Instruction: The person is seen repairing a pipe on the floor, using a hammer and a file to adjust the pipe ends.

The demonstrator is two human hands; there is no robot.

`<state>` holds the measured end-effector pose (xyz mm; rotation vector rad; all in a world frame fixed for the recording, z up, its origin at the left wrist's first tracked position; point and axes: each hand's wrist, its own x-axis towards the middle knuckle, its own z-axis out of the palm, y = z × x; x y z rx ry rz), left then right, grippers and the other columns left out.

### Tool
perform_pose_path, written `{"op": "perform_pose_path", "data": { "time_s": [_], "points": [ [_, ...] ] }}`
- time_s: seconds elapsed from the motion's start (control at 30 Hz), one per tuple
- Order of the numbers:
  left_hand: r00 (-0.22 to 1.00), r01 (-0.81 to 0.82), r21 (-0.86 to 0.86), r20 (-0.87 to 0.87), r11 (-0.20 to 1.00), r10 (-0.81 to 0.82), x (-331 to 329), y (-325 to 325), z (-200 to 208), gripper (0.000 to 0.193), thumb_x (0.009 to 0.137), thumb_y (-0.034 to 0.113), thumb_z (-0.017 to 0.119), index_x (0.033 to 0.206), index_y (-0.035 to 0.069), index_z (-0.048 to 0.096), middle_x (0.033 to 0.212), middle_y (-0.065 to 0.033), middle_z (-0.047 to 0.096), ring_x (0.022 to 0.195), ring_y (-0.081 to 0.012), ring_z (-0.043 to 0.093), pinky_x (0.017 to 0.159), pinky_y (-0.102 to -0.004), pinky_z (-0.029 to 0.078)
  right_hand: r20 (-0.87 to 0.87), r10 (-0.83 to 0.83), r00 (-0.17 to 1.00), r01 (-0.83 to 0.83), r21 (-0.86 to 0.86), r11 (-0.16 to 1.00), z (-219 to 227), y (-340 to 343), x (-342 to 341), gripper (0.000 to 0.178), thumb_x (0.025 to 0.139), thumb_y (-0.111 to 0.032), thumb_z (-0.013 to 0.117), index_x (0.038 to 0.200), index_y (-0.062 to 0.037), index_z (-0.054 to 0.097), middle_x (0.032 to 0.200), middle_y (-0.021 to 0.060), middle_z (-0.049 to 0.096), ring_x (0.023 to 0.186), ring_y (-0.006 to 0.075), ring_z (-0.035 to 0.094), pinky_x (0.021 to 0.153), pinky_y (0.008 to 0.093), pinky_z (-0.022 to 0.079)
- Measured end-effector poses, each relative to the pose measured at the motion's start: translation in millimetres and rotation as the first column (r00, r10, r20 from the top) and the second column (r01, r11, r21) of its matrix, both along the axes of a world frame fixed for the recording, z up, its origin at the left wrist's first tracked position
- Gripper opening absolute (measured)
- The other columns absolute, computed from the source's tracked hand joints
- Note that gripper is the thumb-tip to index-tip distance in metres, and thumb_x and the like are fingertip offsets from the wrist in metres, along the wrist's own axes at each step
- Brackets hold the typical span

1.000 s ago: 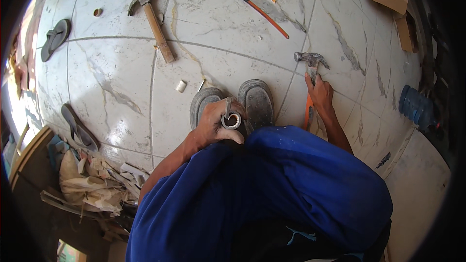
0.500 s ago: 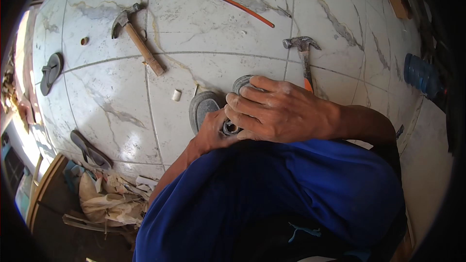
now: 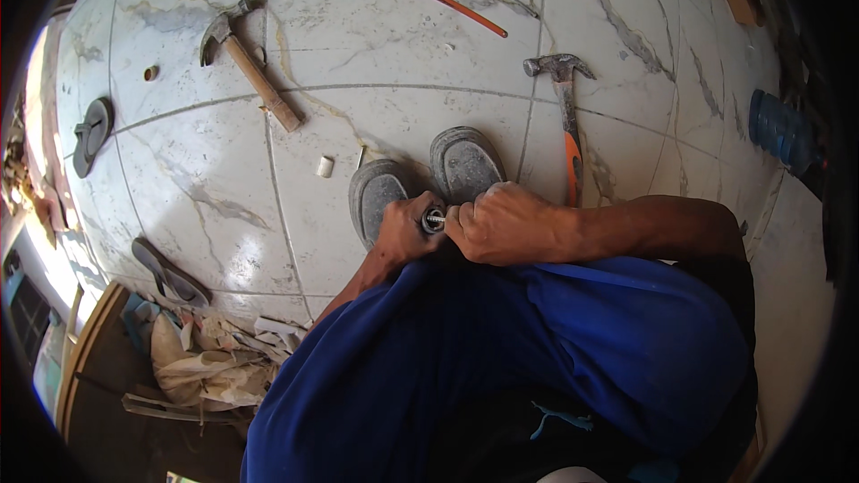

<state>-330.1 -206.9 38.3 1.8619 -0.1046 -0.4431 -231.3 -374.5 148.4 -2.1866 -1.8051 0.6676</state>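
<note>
Frame centre, above our grey shoes (image 3: 429, 181): left hand (image 3: 403, 234) grips a small round metal fitting (image 3: 433, 220), right hand (image 3: 504, 225) pinches its screw; likely tightening, next needing steady twisting.

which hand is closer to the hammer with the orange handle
Right. The right hand is closed at the small metal fitting, just left of the orange-handled hammer; the left hand sits farther left.

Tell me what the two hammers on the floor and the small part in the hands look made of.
Left hammer: dull grey metal head, pale bare-wood handle. Right hammer: grey metal head and shaft, orange grip, probably rubber or plastic. Small part between left hand and right hand: shiny, likely metal; too small for more.
</note>
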Motion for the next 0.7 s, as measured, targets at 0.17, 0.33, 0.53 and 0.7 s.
{"op": "perform_pose_path", "data": {
  "time_s": [0.17,0.33,0.53,0.7],
  "points": [
    [0.997,-0.065,0.045,-0.03,0.997,0.066,2.5,-5.1,-1.0,0.02,0.066,0.01,0.07,0.081,0.007,0.057,0.067,-0.0129,0.063,0.061,-0.0313,0.064,0.056,-0.0375,0.051,0.135,-0.01,0.991,0.007,0.025,1.0,1.0,3.7,-0.7,0.01,0.074,-0.01,0.054,0.07,-0.0003,0.053,0.051,0.0071,0.05,0.044,0.0194,0.058,0.039,0.0336,0.046],
    [0.994,-0.097,0.099,0.054,0.99,0.092,5.9,-10.8,9.9,0.02,0.067,0.011,0.071,0.081,0.008,0.057,0.068,-0.0119,0.063,0.062,-0.0308,0.064,0.056,-0.0379,0.051,-0.09,-0.013,0.996,0.002,-0.121,0.993,28.9,5.0,19.0,0.009,0.075,-0.008,0.053,0.072,-0.0001,0.053,0.052,0.0104,0.055,0.047,0.0238,0.06,0.041,0.037,0.047],
    [0.971,0.237,-0.109,0.037,0.965,-0.235,16.5,-0.2,7.5,0.02,0.07,0.014,0.072,0.076,0.007,0.055,0.066,-0.0107,0.063,0.059,-0.0285,0.064,0.055,-0.0371,0.05,-0.408,-0.115,0.906,0.076,-0.11,0.991,77.7,-12.7,117.0,0.023,0.088,-0.019,0.056,0.078,0.0013,0.059,0.058,0.0097,0.058,0.05,0.0263,0.06,0.049,0.0361,0.046],
    [0.979,-0.196,-0.328,-0.121,0.924,0.165,11.8,11.3,18.8,0.018,0.074,0.011,0.073,0.078,0.006,0.056,0.067,-0.0078,0.061,0.058,-0.0198,0.06,0.055,-0.0314,0.046,-0.23,-0.555,0.799,0.54,-0.132,0.831,92.2,-32.9,149.4,0.022,0.091,-0.018,0.057,0.088,0.0035,0.062,0.072,0.0155,0.061,0.063,0.0233,0.057,0.06,0.0325,0.044]
  ]
}}
